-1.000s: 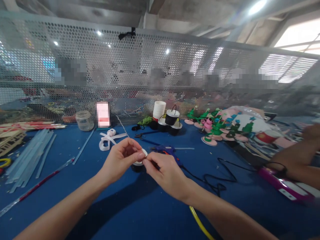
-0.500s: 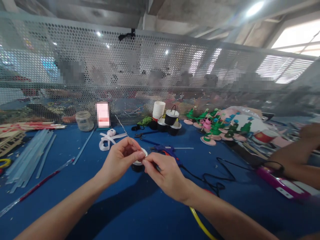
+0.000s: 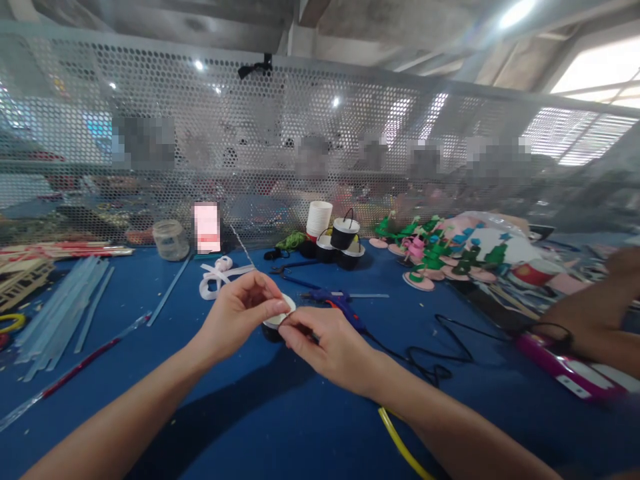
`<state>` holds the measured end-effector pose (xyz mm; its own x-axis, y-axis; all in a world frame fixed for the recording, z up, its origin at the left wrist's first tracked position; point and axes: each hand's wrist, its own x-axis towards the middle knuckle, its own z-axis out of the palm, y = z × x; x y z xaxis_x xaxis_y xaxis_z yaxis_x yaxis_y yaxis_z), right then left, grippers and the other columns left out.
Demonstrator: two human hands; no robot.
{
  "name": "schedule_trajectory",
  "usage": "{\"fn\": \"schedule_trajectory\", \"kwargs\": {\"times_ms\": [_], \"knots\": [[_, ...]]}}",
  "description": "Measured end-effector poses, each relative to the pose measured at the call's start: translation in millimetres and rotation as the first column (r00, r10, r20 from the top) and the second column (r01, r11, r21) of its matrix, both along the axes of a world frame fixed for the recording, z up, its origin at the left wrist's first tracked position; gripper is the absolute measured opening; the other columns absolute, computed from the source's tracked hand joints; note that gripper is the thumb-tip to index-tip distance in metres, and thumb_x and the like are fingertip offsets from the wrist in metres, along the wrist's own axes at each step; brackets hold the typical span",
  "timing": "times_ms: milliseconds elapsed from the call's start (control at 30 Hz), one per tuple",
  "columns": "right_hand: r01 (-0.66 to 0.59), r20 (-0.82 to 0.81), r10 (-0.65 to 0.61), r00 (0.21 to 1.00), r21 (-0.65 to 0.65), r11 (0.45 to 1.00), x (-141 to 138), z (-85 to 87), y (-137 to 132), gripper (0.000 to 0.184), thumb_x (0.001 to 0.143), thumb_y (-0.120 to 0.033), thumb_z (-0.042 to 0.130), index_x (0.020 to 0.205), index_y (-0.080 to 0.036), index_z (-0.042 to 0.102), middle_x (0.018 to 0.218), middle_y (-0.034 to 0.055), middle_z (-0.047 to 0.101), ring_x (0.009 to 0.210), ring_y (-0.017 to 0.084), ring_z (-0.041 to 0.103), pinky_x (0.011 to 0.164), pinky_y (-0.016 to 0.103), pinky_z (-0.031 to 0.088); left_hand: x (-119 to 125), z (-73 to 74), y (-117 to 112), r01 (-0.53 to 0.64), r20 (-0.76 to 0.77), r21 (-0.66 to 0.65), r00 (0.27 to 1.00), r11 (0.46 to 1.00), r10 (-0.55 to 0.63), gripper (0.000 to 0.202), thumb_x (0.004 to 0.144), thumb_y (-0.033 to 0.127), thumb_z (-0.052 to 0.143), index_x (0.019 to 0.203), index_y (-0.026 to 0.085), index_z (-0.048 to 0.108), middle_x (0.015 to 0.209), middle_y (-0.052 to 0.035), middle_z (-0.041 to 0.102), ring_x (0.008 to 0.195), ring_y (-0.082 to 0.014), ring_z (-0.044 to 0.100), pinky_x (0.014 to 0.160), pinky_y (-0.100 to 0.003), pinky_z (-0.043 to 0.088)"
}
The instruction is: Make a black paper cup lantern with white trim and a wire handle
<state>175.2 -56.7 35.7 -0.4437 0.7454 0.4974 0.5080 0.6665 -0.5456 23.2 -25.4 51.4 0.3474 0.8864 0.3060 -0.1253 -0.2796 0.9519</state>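
A small black cup with a white rim (image 3: 273,331) is at the middle of the blue table, partly hidden behind my hands. My left hand (image 3: 245,308) is closed in a pinch at the cup's far rim, thumb against fingertips. At the near right side of the rim, the fingers of my right hand (image 3: 327,339) are pressed together; whatever lies between them is too small to make out. Just beyond my right hand lies a blue glue gun (image 3: 336,299) with a clear glue stick in its back. Dark-handled pliers (image 3: 295,266) rest farther back.
Black cups with handles (image 3: 345,233) and stacked white cups (image 3: 319,219) stand by the perforated screen. Felt trees on pink discs (image 3: 434,257) crowd the right, near a purple power strip (image 3: 565,373) and another person's arm (image 3: 590,313). Glue sticks (image 3: 65,313), a jar (image 3: 171,241) and white ribbon (image 3: 215,279) are left.
My right fingertips have shifted slightly left and down along the cup's rim, so more of the white rim shows. My left hand stays nearly in place.
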Motion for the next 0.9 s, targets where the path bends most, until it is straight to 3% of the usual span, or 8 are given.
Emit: {"fn": "schedule_trajectory", "kwargs": {"times_ms": [300, 567, 700, 900], "knots": [[0.001, 0.011, -0.003, 1.000, 0.159, 0.987, -2, -6.3, 0, 0.027, 0.082, -0.016, 0.037, 0.058, -0.016, 0.049, 0.054, 0.0010, 0.053, 0.050, 0.010, 0.047, 0.051, 0.021, 0.036, 1, -1.7, -2, 0.025, 0.010, -0.024, 1.000, 0.999, -0.025, 0.014, 0.061, 0.012, 0.066, 0.062, 0.014, 0.052, 0.057, 0.0029, 0.062, 0.051, -0.0070, 0.056, 0.050, -0.017, 0.047], [0.031, -0.073, -0.033, 0.997, -0.026, 0.999, -2, 1.8, -2, 0.024, 0.082, -0.018, 0.041, 0.062, -0.016, 0.053, 0.054, -0.0016, 0.053, 0.049, 0.008, 0.048, 0.050, 0.018, 0.037, 0, -0.9, -2, -0.001, 0.001, -0.005, 1.000, 1.000, 0.001, 0.013, 0.062, 0.012, 0.065, 0.062, 0.014, 0.053, 0.059, 0.0022, 0.063, 0.054, -0.0079, 0.058, 0.053, -0.018, 0.047], [0.096, -0.077, -0.097, 0.992, -0.018, 0.995, -1, 4.5, -1, 0.020, 0.080, -0.018, 0.043, 0.062, -0.017, 0.051, 0.054, -0.0022, 0.053, 0.048, 0.008, 0.047, 0.050, 0.019, 0.036, 0, -1.1, 0, -0.030, -0.032, 0.008, 0.999, 1.000, 0.031, 0.012, 0.061, 0.015, 0.066, 0.063, 0.014, 0.054, 0.058, 0.0028, 0.061, 0.054, -0.0077, 0.057, 0.052, -0.018, 0.046], [0.071, -0.101, -0.065, 0.993, 0.058, 0.996, -1, 0.1, -1, 0.020, 0.075, -0.013, 0.044, 0.055, -0.017, 0.044, 0.049, -0.0049, 0.044, 0.042, 0.005, 0.035, 0.043, 0.017, 0.030, 0, 0.6, -2, 0.029, -0.068, -0.009, 0.997, 1.000, -0.029, 0.010, 0.067, 0.020, 0.061, 0.065, 0.014, 0.053, 0.056, 0.0010, 0.062, 0.052, -0.0088, 0.056, 0.052, -0.021, 0.047]]}}
